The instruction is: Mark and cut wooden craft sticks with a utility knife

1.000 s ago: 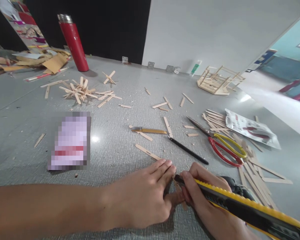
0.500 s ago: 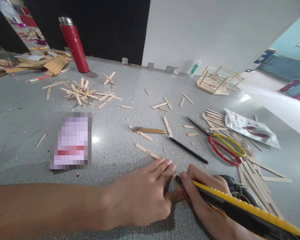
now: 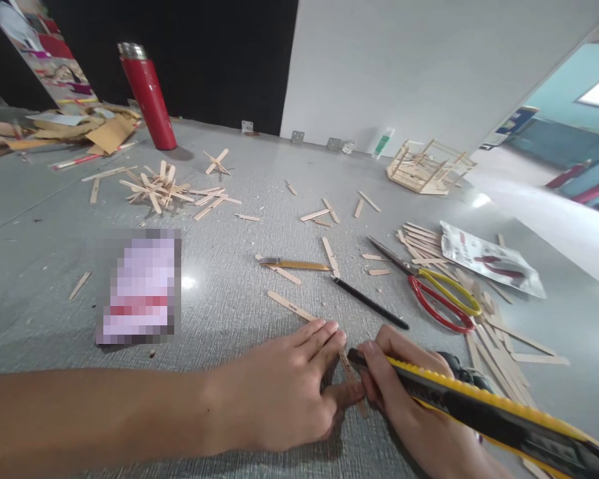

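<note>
My right hand [image 3: 409, 392] is closed around a yellow and black box cutter [image 3: 484, 406], its tip pointing left. Under the tip lies a wooden craft stick [image 3: 348, 366] on the grey table. My left hand [image 3: 294, 386] holds that stick down, fingers together on its far part and thumb on its near part. Another craft stick [image 3: 290, 305] with small print reaches out from beyond the left fingertips. Farther off are a black pen-like tool [image 3: 369, 303], a slim golden-brown tool [image 3: 294, 264] and scissors [image 3: 442, 293] with one red and one yellow handle.
Many loose sticks [image 3: 504, 352] lie at right beside a plastic packet [image 3: 492, 259]. A stick frame [image 3: 426, 169] stands at the back right. Behind on the left are a stick pile [image 3: 160, 186], a red flask [image 3: 150, 100] and cardboard scraps [image 3: 112, 133]. A blurred lilac item [image 3: 140, 286] lies nearer.
The view has shifted slightly. The box cutter's tip has lifted a little away from the left fingers, and more of the stick between my hands shows.
</note>
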